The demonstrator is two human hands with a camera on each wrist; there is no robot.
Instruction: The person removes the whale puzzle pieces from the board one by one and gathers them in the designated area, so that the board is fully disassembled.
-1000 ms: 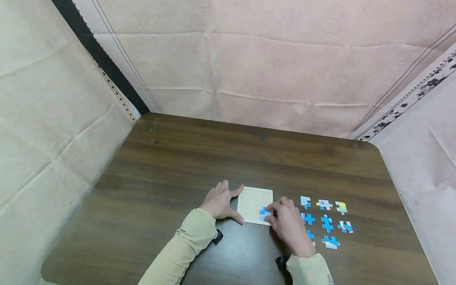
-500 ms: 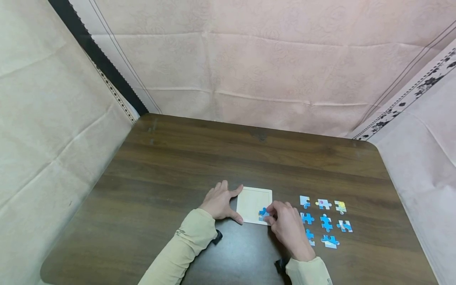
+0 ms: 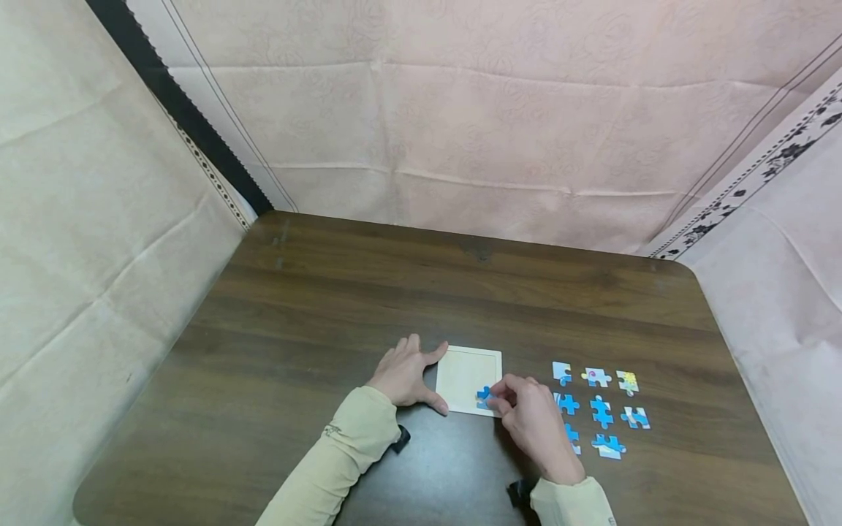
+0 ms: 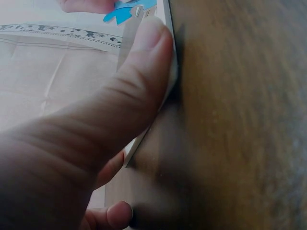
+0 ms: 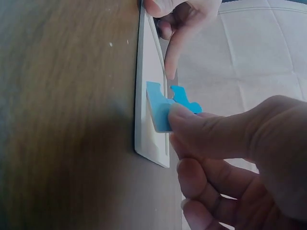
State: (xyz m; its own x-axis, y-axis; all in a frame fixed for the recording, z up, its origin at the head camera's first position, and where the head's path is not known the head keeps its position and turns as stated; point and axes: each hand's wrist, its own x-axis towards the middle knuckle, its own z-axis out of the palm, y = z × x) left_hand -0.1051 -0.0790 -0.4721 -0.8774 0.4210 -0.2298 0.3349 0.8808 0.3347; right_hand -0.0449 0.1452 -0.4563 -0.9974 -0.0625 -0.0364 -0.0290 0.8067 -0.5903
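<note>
My right hand (image 3: pixel 531 418) pinches a blue jigsaw puzzle piece (image 5: pixel 160 109) between thumb and fingers, at the lower right corner of a pale square puzzle tray (image 3: pixel 460 376). In the right wrist view the piece is tilted over the tray, one edge close to its surface; whether it touches cannot be told. My left hand (image 3: pixel 409 374) is at the tray's left side with thumb and index finger spread. Its thumb (image 4: pixel 148 48) presses the tray's edge near the lower left corner, and the index fingertip lies by the upper left corner.
Several loose puzzle pieces (image 3: pixel 601 411), mostly blue and white, lie in rough rows right of the tray, a few partly behind the right hand. The brown wooden table (image 3: pixel 316 307) is bordered by pale cloth (image 3: pixel 493 131) at the back and sides.
The pinched puzzle piece has tilted and its face shows less in the head view. The right hand has shifted very slightly; the left hand keeps its place at the tray.
</note>
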